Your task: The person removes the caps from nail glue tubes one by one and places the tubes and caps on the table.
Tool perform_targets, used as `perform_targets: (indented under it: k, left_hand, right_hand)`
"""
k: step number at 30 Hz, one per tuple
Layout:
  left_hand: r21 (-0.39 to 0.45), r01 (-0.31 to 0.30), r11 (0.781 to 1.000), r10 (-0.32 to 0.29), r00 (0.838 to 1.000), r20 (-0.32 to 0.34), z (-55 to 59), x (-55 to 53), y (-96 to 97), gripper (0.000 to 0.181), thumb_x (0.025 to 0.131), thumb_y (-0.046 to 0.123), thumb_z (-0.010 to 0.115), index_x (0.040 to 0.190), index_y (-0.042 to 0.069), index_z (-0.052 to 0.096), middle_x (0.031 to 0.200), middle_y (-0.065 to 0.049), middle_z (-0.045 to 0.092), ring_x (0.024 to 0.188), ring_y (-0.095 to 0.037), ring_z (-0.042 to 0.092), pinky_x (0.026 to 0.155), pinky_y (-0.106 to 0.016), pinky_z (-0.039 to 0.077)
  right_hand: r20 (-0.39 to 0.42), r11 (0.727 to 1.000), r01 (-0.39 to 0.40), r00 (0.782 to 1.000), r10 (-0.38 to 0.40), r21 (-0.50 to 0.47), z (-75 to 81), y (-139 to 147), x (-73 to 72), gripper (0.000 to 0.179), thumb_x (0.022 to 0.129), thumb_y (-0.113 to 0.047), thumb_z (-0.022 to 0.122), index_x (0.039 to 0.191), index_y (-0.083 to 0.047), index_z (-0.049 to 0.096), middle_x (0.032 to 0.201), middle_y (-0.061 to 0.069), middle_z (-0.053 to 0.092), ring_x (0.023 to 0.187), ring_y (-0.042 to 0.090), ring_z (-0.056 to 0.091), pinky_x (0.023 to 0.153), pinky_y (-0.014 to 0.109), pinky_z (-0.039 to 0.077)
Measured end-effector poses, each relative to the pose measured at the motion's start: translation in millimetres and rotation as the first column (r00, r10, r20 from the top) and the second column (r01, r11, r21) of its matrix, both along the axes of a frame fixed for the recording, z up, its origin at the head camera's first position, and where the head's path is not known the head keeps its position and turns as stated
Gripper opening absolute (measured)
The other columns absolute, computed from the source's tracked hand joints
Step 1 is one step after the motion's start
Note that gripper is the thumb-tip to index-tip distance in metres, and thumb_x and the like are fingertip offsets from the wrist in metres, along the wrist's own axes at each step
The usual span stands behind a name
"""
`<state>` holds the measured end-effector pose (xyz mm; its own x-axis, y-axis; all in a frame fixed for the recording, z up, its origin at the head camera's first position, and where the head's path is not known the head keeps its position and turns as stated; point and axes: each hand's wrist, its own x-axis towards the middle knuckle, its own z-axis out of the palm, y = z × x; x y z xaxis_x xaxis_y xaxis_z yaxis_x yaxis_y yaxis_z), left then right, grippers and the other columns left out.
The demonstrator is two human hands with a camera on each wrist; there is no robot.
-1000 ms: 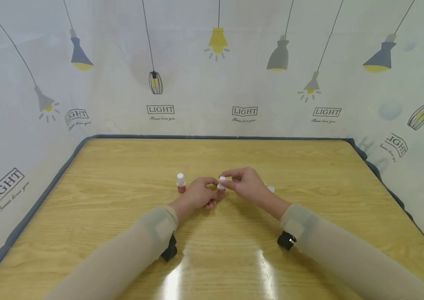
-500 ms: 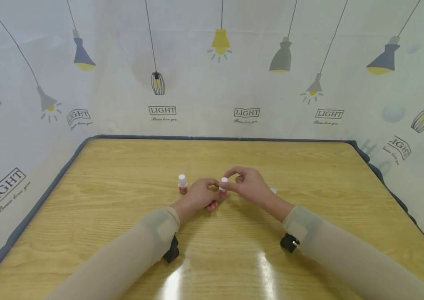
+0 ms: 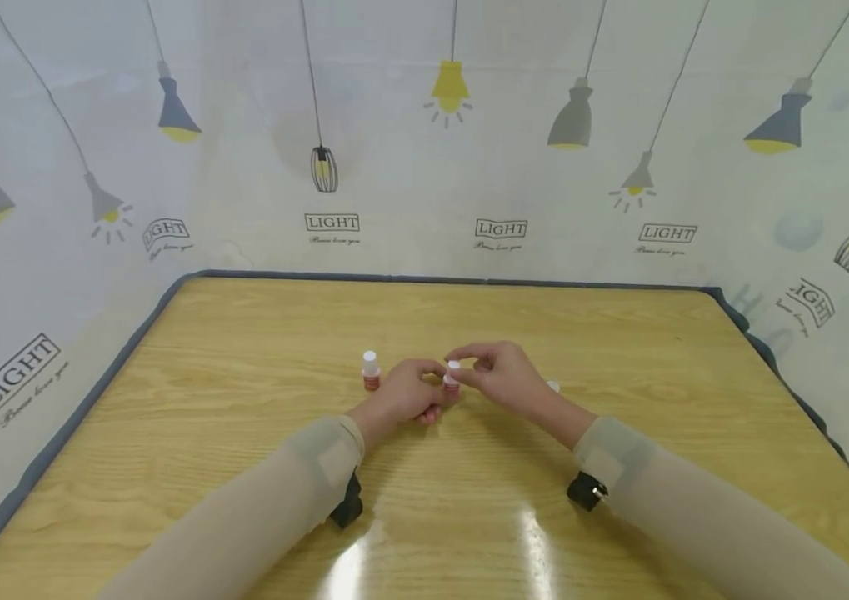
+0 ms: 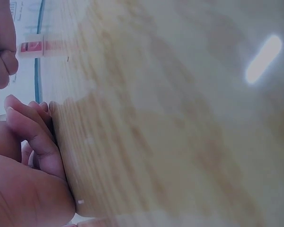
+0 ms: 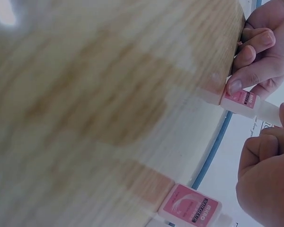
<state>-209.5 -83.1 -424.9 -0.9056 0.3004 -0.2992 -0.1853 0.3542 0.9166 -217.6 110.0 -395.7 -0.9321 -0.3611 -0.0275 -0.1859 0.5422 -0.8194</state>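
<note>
A small white bottle with a pink label (image 3: 451, 388) stands upright on the table between my hands. My left hand (image 3: 405, 392) grips its lower body, the thumb lying along the label in the right wrist view. With thumb and fingers, my right hand (image 3: 505, 377) pinches the white cap (image 3: 454, 365) on top. A second bottle of the same kind (image 3: 371, 372) stands just left of my left hand. The third bottle (image 5: 191, 205) stands beside my right hand; in the head view my right wrist hides most of it. In the left wrist view the held bottle is hidden.
The wooden table (image 3: 259, 333) has a dark edge strip (image 3: 409, 278) along its back and sides. Behind it hangs a pale backdrop (image 3: 409, 167) printed with lamps. Light glares off the table's near part. Small black cameras (image 3: 586, 491) sit under the wrists.
The head view has shifted slightly, so everything sits a little lower and further right. Both hands keep their hold on the bottle; my right fingers have changed position slightly around the cap.
</note>
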Motion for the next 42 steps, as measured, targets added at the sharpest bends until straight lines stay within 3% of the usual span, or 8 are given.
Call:
perform_targets:
  k: [5,9,12,24,31,37,42]
  left_hand:
    - [-0.001,0.015,1.0,-0.015,1.0,0.003,0.4,-0.4,-0.9,0.035,0.101,0.015,0.075,0.133,0.004,0.066,0.062,-0.001,0.063,0.049,-0.005,0.054,0.049,-0.016,0.048]
    - [-0.013,0.015,1.0,-0.016,1.0,-0.01,-0.2,-0.1,-1.3,0.036,0.101,0.016,0.075,0.133,0.004,0.067,0.061,-0.001,0.063,0.049,-0.005,0.055,0.049,-0.017,0.048]
    - [-0.019,0.009,1.0,-0.009,1.0,-0.018,0.7,1.7,-0.6,0.037,0.1,0.016,0.076,0.133,0.003,0.066,0.061,0.0,0.062,0.049,-0.006,0.055,0.049,-0.017,0.047]
    - [0.006,0.007,1.0,-0.007,1.0,-0.002,-0.9,2.7,-3.5,0.034,0.099,0.013,0.077,0.13,0.004,0.067,0.06,0.0,0.062,0.048,-0.005,0.054,0.048,-0.016,0.047]
    - [0.007,-0.014,1.0,0.014,1.0,-0.005,0.7,1.9,-4.8,0.032,0.098,0.013,0.078,0.127,0.003,0.067,0.059,0.0,0.062,0.048,-0.005,0.054,0.048,-0.016,0.047]
    - [0.007,-0.021,1.0,0.021,1.0,-0.013,-1.2,1.5,-4.8,0.036,0.097,0.015,0.079,0.129,0.003,0.067,0.059,0.0,0.062,0.048,-0.005,0.054,0.047,-0.015,0.046]
    - [-0.008,-0.014,1.0,0.014,1.0,-0.013,-1.8,1.4,-5.0,0.039,0.098,0.016,0.079,0.132,0.002,0.066,0.06,0.0,0.063,0.048,-0.005,0.054,0.047,-0.015,0.046]
  right_hand:
    - [0.027,1.0,0.03,0.999,-0.03,0.004,1.7,0.2,-0.3,0.036,0.098,-0.027,0.078,0.129,-0.011,0.073,0.055,-0.008,0.033,0.05,0.01,0.028,0.048,0.022,0.026]
    - [0.035,0.999,0.049,0.998,-0.05,0.009,3.1,-1.0,0.3,0.031,0.096,-0.029,0.08,0.12,-0.011,0.072,0.054,-0.007,0.034,0.049,0.01,0.029,0.047,0.022,0.025]
    - [0.016,0.999,0.039,0.999,-0.039,0.018,4.0,-1.4,1.6,0.026,0.097,-0.029,0.08,0.116,-0.011,0.074,0.054,-0.007,0.034,0.049,0.01,0.029,0.047,0.022,0.025]
    - [-0.058,0.999,-0.033,0.998,0.034,0.018,0.3,-1.3,3.5,0.028,0.102,-0.021,0.074,0.126,-0.007,0.075,0.054,-0.007,0.031,0.049,0.011,0.026,0.048,0.022,0.025]
    - [0.016,0.999,-0.005,1.0,0.004,0.037,2.1,-4.1,1.3,0.041,0.096,-0.029,0.082,0.13,-0.009,0.068,0.055,-0.007,0.033,0.049,0.011,0.026,0.048,0.023,0.023]
    - [-0.017,0.997,-0.005,1.0,0.007,0.079,-1.0,-5.6,0.2,0.029,0.099,-0.028,0.079,0.119,-0.009,0.07,0.054,-0.007,0.034,0.048,0.011,0.028,0.047,0.022,0.024]
    - [-0.047,0.997,-0.023,0.999,0.026,0.072,-2.3,-4.7,0.6,0.023,0.102,-0.024,0.074,0.12,-0.011,0.073,0.055,-0.006,0.034,0.049,0.012,0.03,0.047,0.022,0.026]
